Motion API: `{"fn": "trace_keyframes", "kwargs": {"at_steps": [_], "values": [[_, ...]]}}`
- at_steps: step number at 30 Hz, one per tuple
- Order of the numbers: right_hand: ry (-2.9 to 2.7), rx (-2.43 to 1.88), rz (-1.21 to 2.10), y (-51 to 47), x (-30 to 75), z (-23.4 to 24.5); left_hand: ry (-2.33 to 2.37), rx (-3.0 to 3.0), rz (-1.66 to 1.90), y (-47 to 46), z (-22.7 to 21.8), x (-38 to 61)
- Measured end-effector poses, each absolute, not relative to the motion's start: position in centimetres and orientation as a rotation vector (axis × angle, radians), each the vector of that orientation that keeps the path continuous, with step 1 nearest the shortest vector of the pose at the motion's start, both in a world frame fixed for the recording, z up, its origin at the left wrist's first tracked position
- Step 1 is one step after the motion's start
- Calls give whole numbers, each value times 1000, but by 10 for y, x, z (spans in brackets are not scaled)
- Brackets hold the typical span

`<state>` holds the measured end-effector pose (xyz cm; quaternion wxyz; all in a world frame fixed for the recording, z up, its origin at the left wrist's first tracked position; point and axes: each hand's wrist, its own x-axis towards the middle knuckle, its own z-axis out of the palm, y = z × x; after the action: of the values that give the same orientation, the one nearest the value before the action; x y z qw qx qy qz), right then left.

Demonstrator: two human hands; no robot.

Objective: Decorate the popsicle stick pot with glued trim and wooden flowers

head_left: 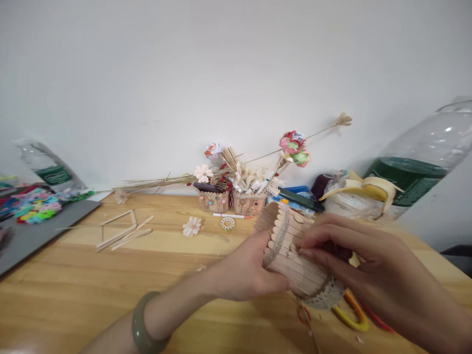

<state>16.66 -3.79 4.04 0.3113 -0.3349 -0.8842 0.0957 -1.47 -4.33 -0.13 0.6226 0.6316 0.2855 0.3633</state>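
Cup [304,275], one, stick-walled: hanging tilted above the worktop [147,280], right of middle, its mouth facing far left, its base pointing near right. Trim [279,243], glittering, is banding the wall by the mouth; lace [326,296] is fringing the base.

Left hand [249,275]: its grip is grasping the cup at the mouth end, thumb lying along the near side.

Right hand [356,258]: thumb and forefinger are meeting at the petals [292,252], mid-wall; whether this grip is pinching one or only pressing, one cannot tell.

Handling notes, by judgement: the left hand is serving best by bracing the cup and presenting the worked side upward, without squeezing the wall inward. The right hand is doing best by handling each petal at its edge, fanning the tips evenly round one centre, and pressing lightly; such thin pieces are probably sliding or cracking under a hard push.

Alongside: scissors [360,326], handles showing, lying near right below the right hand; flower [192,226], lying left of the cup and farther off, offering a likely guide for spacing.
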Motion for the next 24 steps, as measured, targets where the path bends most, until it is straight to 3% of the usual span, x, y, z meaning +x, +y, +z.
{"fn": "trace_keyframes", "kwargs": {"at_steps": [24], "values": [[-2313,-838,182,-38,169,37,673,1367,808,-44,-3,-14]]}}
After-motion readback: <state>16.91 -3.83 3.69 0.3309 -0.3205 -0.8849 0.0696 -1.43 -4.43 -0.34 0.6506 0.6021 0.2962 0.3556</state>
